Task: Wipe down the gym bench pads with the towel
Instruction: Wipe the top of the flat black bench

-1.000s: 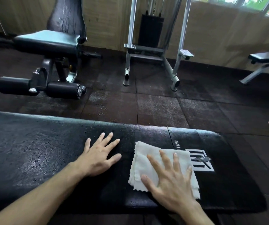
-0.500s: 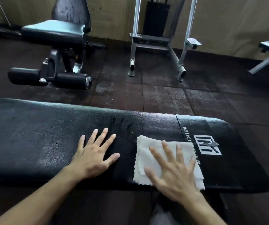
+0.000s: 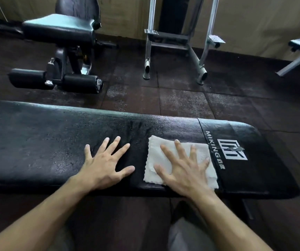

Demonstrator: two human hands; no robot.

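Right hand (image 3: 185, 171) flat, fingers spread, palm pressing folded white towel (image 3: 156, 156) onto bench pad (image 3: 46, 142); nothing pinched or gripped. Left hand (image 3: 104, 165) also flat and splayed, bare on pad just left of towel, holding nothing. Towel lower centre-right of frame, near pad's front edge, just left of white logo (image 3: 232, 149). Pad black, glossy, spanning frame width. Seat machine (image 3: 60, 31) upper left; grey metal frame (image 3: 178, 42) upper centre.
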